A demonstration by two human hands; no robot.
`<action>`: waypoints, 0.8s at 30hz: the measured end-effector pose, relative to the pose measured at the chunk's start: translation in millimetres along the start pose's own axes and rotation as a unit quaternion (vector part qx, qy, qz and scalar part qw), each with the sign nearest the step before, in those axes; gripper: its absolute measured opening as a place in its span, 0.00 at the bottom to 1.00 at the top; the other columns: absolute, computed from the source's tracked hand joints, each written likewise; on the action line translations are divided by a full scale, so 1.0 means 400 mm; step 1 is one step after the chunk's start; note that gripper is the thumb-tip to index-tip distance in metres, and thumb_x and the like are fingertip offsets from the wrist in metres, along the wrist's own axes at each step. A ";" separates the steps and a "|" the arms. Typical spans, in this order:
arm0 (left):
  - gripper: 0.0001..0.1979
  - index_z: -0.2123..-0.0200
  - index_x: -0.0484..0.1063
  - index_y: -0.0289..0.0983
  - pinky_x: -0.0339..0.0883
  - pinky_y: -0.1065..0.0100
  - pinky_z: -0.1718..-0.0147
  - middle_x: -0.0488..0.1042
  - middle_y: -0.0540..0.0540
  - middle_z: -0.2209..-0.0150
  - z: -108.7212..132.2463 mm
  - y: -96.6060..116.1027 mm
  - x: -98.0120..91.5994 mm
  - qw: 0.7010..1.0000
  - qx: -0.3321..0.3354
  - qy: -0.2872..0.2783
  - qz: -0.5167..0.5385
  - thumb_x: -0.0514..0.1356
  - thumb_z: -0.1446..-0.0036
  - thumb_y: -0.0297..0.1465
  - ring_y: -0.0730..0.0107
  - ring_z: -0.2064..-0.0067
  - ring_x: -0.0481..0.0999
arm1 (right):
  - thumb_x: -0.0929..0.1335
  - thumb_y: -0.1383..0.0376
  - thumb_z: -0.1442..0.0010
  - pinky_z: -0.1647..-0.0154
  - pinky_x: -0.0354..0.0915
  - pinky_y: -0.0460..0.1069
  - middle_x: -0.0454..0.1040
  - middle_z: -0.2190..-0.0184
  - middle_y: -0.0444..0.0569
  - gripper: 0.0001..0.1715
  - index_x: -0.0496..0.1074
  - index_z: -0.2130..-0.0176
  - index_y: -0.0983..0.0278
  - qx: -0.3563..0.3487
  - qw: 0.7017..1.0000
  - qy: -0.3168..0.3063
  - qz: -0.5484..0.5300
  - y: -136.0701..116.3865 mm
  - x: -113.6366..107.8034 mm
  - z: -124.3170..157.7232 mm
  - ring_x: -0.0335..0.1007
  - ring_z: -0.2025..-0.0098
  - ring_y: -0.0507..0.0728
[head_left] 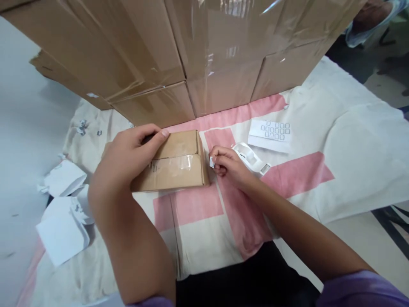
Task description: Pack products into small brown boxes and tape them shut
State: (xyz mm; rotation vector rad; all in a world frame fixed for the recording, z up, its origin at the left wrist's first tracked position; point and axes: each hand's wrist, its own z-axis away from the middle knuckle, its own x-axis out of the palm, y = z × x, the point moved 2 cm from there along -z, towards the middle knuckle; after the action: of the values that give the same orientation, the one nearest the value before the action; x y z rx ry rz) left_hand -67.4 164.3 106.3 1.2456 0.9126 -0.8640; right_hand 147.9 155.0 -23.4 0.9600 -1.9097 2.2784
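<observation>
A small brown cardboard box with clear tape across its top lies on the pink and cream cloth. Over its left side rests my left hand, closed round the box with the thumb on top. Just right of the box, my right hand pinches a small white label between thumb and fingers. Behind the right hand lies a white tape dispenser. A white sheet of small outlined labels is on the cloth farther to the right.
Large taped cardboard boxes stand stacked along the back. Folded white papers lie at the left, with small crumpled scraps behind them. Part of another person's arm shows at the top right.
</observation>
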 end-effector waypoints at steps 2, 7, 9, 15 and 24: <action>0.16 0.67 0.76 0.46 0.57 0.69 0.68 0.75 0.58 0.68 -0.002 -0.002 0.000 1.000 0.001 -0.004 0.004 0.54 0.37 0.47 0.70 0.64 0.70 | 0.66 0.67 0.45 0.79 0.41 0.44 0.56 0.82 0.35 0.06 0.63 0.72 0.62 0.000 1.000 -0.008 -0.003 0.000 0.000 -0.002 0.43 0.81 0.46; 0.15 0.66 0.77 0.45 0.58 0.72 0.70 0.74 0.59 0.70 -0.002 -0.001 0.000 1.000 0.004 0.010 -0.001 0.55 0.38 0.45 0.73 0.66 0.70 | 0.66 0.67 0.46 0.78 0.42 0.45 0.55 0.81 0.36 0.10 0.60 0.75 0.62 0.004 0.998 -0.040 0.053 -0.002 0.015 -0.004 0.45 0.79 0.47; 0.14 0.65 0.77 0.46 0.58 0.72 0.70 0.75 0.60 0.69 -0.001 -0.001 0.001 1.000 0.004 0.010 -0.001 0.55 0.38 0.45 0.73 0.66 0.70 | 0.66 0.66 0.45 0.78 0.42 0.45 0.54 0.81 0.36 0.11 0.59 0.75 0.61 0.013 0.997 -0.042 0.062 -0.003 0.019 -0.004 0.45 0.79 0.47; 0.15 0.66 0.76 0.47 0.58 0.72 0.72 0.75 0.60 0.70 -0.002 -0.007 0.004 1.000 -0.002 0.015 0.002 0.55 0.38 0.48 0.72 0.67 0.70 | 0.66 0.65 0.45 0.77 0.42 0.45 0.54 0.82 0.35 0.11 0.58 0.75 0.61 0.034 0.997 -0.034 0.064 0.000 0.017 -0.007 0.46 0.79 0.47; 0.17 0.66 0.75 0.46 0.58 0.70 0.71 0.73 0.57 0.70 0.003 -0.006 0.005 1.000 -0.010 0.020 0.006 0.55 0.39 0.50 0.69 0.67 0.69 | 0.65 0.65 0.44 0.77 0.45 0.45 0.59 0.79 0.37 0.10 0.59 0.75 0.61 0.008 0.996 -0.046 0.073 -0.003 0.017 -0.008 0.51 0.77 0.48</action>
State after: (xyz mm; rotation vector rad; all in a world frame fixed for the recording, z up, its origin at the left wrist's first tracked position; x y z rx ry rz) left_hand -68.6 162.8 103.6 1.2537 0.9420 -0.8223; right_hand 141.4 155.7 -19.3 0.9744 -2.0665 2.3684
